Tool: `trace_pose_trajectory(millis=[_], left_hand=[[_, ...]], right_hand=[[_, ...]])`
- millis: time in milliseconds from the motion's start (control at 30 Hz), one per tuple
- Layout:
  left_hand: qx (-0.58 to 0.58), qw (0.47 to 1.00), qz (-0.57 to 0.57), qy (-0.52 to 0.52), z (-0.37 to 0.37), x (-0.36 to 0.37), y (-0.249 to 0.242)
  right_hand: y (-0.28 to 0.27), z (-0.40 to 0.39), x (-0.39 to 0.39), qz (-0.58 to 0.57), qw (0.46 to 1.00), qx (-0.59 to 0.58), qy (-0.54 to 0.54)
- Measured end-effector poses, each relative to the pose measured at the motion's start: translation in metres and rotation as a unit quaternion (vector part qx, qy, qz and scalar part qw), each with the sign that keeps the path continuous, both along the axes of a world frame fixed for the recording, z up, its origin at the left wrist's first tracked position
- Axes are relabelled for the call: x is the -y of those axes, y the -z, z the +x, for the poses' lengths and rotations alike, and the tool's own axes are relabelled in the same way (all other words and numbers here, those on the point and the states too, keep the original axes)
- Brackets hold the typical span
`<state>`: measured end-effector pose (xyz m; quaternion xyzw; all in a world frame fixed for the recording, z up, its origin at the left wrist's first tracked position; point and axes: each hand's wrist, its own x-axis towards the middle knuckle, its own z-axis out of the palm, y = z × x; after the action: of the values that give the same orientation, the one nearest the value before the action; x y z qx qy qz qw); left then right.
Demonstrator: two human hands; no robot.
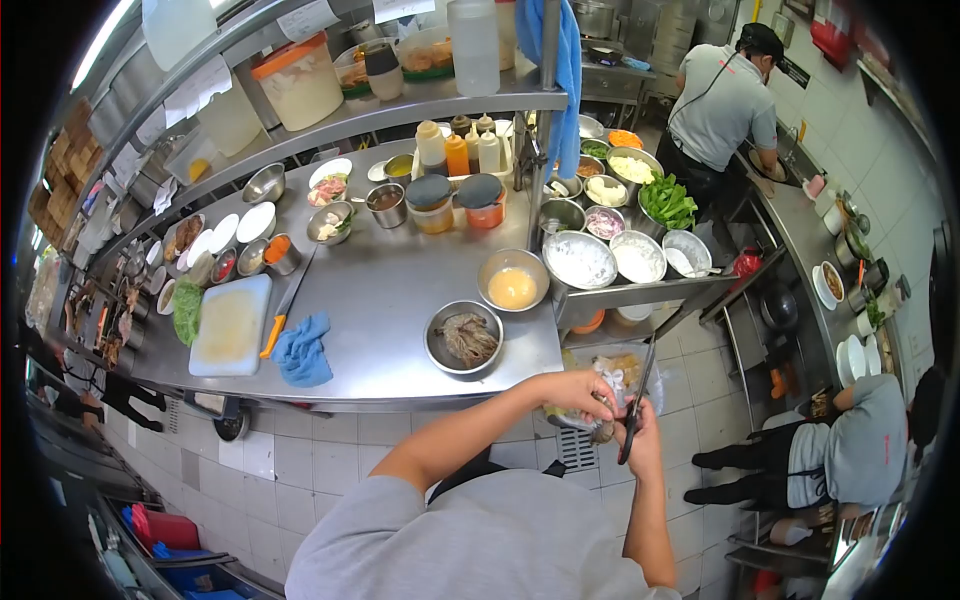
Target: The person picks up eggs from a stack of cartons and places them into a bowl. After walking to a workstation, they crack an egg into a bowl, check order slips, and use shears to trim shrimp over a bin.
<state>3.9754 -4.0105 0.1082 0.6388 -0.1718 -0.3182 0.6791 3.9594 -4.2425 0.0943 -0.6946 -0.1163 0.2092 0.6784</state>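
My left hand (585,394) is closed in a pinch in front of the counter edge, on a small greyish-brown shrimp (603,432). Close beside it, my right hand (643,428) is wrapped around a black-handled knife (628,435); its narrow blade points up and away from me. Part of the shrimp is hidden by my fingers. Just left of my hands, a steel bowl (436,350) on the counter holds a pile of grey raw shrimp (466,338). Below and beyond my hands is a clear plastic bag (675,385) with pale scraps.
On the steel counter (385,290) are a white cutting board (231,325), an orange-handled knife (274,335), a blue cloth (303,350) and a bowl of yellow liquid (513,287). Ingredient containers (580,260) stand to the right. Two co-workers (725,95) are at the right side.
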Motion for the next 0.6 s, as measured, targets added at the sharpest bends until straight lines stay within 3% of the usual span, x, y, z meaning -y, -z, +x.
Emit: trace_pose_trajectory(millis=[200, 600], left_hand=[[-0.082, 0.994, -0.047, -0.048, -0.01, -0.008, 0.026], [-0.17, 0.973, -0.146, -0.06, -0.006, -0.017, 0.051]], right_hand=[[0.01, -0.014, -0.001, 0.063, 0.994, -0.085, 0.002], [0.023, -0.009, -0.02, 0.042, 0.999, -0.022, -0.005]])
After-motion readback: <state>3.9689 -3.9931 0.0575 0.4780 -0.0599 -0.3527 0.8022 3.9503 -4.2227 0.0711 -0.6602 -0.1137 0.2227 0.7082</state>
